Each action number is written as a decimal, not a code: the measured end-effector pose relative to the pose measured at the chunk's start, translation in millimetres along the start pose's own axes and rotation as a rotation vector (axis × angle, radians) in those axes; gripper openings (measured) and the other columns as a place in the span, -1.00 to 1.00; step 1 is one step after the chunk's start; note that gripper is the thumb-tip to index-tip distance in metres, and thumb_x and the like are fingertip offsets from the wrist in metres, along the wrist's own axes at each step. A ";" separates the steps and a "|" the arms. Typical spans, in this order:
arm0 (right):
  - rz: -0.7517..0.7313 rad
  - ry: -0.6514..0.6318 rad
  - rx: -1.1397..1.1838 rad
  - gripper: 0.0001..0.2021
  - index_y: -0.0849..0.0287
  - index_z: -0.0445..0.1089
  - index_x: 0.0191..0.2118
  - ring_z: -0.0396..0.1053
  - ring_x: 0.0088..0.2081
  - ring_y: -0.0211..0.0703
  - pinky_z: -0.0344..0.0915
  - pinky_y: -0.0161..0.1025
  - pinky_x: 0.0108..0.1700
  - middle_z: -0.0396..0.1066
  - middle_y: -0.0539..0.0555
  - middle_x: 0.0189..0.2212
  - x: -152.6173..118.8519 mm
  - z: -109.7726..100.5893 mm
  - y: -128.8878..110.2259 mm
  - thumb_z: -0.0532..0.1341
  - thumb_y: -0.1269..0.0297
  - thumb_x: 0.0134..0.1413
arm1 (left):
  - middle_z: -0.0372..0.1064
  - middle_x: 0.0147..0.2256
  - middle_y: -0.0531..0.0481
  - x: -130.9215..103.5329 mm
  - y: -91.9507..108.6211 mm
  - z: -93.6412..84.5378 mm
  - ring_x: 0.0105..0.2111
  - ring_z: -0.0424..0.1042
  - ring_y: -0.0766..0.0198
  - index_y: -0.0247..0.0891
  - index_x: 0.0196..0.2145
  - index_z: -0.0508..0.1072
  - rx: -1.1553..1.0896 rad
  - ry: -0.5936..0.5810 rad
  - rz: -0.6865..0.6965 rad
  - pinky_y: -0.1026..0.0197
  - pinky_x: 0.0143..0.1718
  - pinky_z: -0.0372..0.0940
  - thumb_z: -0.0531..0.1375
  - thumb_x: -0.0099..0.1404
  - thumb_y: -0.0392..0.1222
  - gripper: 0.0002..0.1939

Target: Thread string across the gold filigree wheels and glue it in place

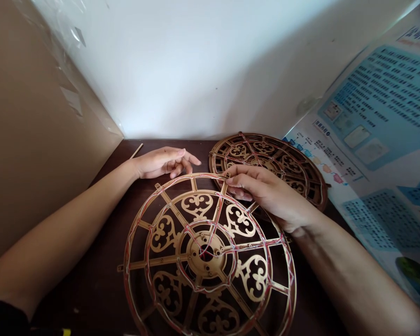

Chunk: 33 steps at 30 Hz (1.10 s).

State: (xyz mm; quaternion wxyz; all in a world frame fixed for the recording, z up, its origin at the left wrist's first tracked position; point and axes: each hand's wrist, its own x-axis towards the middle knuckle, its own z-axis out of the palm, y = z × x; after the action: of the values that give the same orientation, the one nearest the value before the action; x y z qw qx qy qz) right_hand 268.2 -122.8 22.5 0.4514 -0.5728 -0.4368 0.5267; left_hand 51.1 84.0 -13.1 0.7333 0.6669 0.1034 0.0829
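Observation:
A round gold openwork frame (206, 269) with spokes, scroll ornaments and a hub with holes is before me, tilted, its far rim raised. Red and white wires run along its rings and several spokes. My right hand (254, 182) pinches the far rim, right of its top, between thumb and fingers. Just beyond the rim, to the left, my left hand (168, 162) hovers with the index finger stretched out and the others loosely bent; it holds nothing. Whether its fingertips touch the rim I cannot tell.
Behind my right hand lies a stack of similar round frames (227, 148), also wired. A thin pale stick (136, 150) rests behind my left wrist on the dark table (101, 233). White and brown walls enclose the back and left; a printed poster (378, 121) covers the right.

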 end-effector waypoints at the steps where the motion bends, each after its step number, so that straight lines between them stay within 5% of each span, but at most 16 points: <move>1: 0.008 -0.002 0.000 -0.78 0.18 0.44 -0.32 0.04 -0.51 -0.34 -0.05 -0.25 -0.41 0.21 -0.12 -0.58 -0.1 -0.5 -0.3 0.37 0.14 0.08 | 0.63 -0.26 -0.17 0.0 0.5 0.5 -0.52 0.37 0.41 -0.30 -0.03 0.68 0.000 0.006 -0.004 0.37 -0.53 0.26 0.38 0.37 0.26 -0.46; 8: 0.082 -0.158 0.059 -0.78 0.16 0.42 -0.38 0.07 -0.48 -0.31 0.03 -0.26 -0.40 0.26 -0.05 -0.52 1.0 -6.0 0.6 0.38 0.15 0.10 | 0.63 -0.27 -0.17 1.8 0.8 0.5 -0.55 0.32 0.43 -0.34 -0.02 0.66 0.020 -0.007 0.020 0.33 -0.49 0.27 0.34 0.41 0.24 -0.46; 17: 0.150 -0.175 0.119 -0.72 0.20 0.51 -0.39 0.15 -0.51 -0.34 0.06 -0.30 -0.45 0.41 0.01 -0.49 -3.3 -15.8 -5.7 0.49 0.10 0.02 | 0.63 -0.24 -0.13 0.3 3.5 3.3 -0.57 0.26 0.47 -0.24 0.01 0.68 0.020 0.010 -0.009 0.36 -0.55 0.19 0.35 0.42 0.22 -0.52; 21: 0.147 -0.089 0.044 -0.51 0.17 0.46 -0.43 0.14 -0.52 -0.35 0.06 -0.29 -0.45 0.36 -0.02 -0.53 -1.4 -23.3 -9.6 0.57 -0.15 -0.08 | 0.64 -0.24 -0.17 -0.7 4.7 3.5 -0.60 0.15 0.48 -0.25 0.00 0.68 0.040 -0.007 -0.008 0.35 -0.59 0.08 0.33 0.43 0.23 -0.51; 29: 0.079 0.070 -0.136 -0.41 0.15 0.41 -0.45 -0.02 -0.60 -0.43 -0.15 -0.25 -0.50 0.27 -0.09 -0.62 4.9 -28.9 -6.6 0.54 -0.31 -0.10 | 0.67 -0.24 -0.20 -0.6 7.9 2.0 -0.62 0.10 0.48 -0.30 -0.08 0.68 0.078 -0.097 0.005 0.34 -0.63 0.01 0.41 0.33 0.20 -0.52; 33: 0.079 0.061 -0.212 -0.36 0.16 0.40 -0.49 -0.03 -0.59 -0.43 -0.11 -0.26 -0.48 0.21 -0.11 -0.63 2.8 -27.6 -9.8 0.51 -0.39 -0.14 | 0.67 -0.21 -0.20 -1.0 10.9 2.2 -0.55 0.26 0.45 -0.30 -0.06 0.67 0.126 -0.115 -0.015 0.37 -0.61 0.02 0.44 0.30 0.12 -0.56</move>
State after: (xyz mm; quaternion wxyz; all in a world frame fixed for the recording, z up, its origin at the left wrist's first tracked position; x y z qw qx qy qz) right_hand 295.7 -119.6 32.5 0.3802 -0.6497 -0.4531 0.4774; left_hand 50.9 82.6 -2.0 0.6953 0.7144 0.0710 0.0325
